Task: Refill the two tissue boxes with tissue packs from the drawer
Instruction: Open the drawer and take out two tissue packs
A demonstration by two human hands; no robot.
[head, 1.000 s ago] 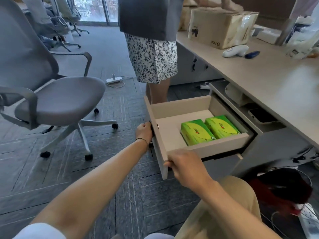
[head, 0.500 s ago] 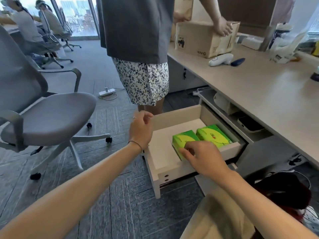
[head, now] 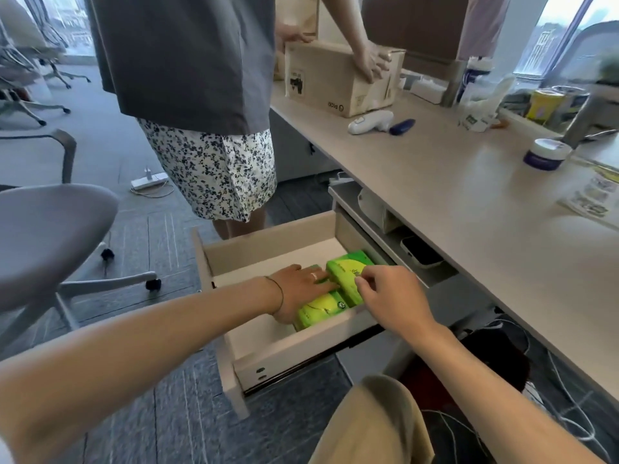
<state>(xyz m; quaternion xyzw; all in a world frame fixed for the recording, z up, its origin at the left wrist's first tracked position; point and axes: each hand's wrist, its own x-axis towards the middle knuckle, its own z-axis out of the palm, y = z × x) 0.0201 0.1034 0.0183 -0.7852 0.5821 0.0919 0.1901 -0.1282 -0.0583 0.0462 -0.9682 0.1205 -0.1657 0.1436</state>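
Two hands in an open drawer, on two green tissue packs

The drawer (head: 288, 346) is pulled out from under the desk (head: 469, 202), and both tissue packs lie side by side against its right wall, toward the front edge. The left hand (head: 301, 288) lies flat with the fingers stretched out on the near pack (head: 320, 311), not closed around it. The right hand (head: 392, 298) has its fingers curled and pinches the near edge of the far pack (head: 348, 274), which stands tilted up on one side. The left part of the drawer bottom is bare. Another person stands at the far left corner of the drawer and holds a cardboard box (head: 338, 78) on the far end of the desk.
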